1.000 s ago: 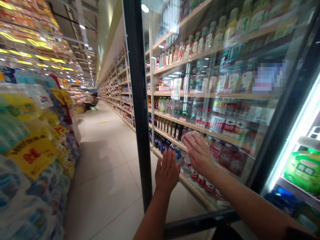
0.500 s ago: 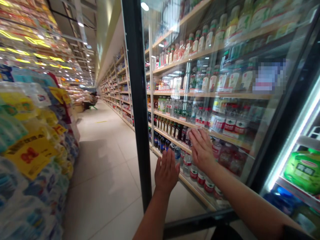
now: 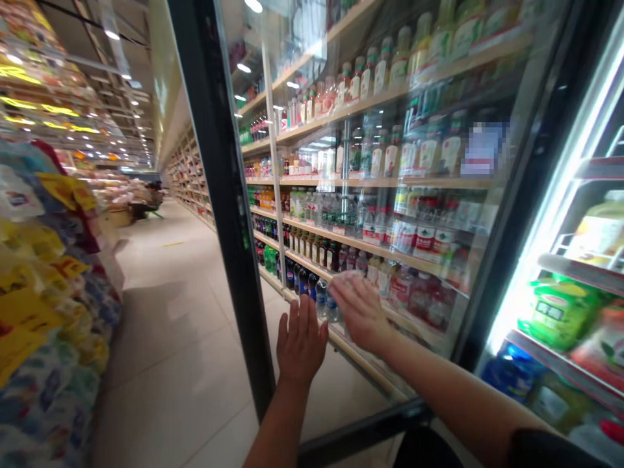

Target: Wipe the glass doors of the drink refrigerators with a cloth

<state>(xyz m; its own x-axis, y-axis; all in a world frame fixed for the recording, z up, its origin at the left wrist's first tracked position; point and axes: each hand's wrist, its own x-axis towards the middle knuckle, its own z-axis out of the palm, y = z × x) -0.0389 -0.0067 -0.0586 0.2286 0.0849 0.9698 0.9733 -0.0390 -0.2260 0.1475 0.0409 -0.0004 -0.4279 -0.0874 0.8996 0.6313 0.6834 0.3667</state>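
Note:
Both my hands lie flat against the glass door (image 3: 429,97) of a drinks cooler, which stands swung out into the aisle. My left hand (image 3: 299,341) presses the lower glass with fingers up and together, close to the door's black frame (image 3: 219,195). Just right of it and a little higher, my right hand (image 3: 361,312) is spread flat on the glass. A pale patch (image 3: 347,278) shows under its fingertips; I cannot tell whether it is a cloth or a reflection. Through the glass I see shelves of bottled drinks (image 3: 341,240).
The lit cooler interior at the right holds a green bottle (image 3: 556,312) and other drinks. Stacked packs with yellow tags (image 3: 43,292) line the left side. A tiled aisle (image 3: 170,325) runs away between them, with a person far down it (image 3: 151,195).
The view has swung right, so the door frame now sits further left. My right hand slid up the glass, then back down and left. My left hand stays flat on the glass.

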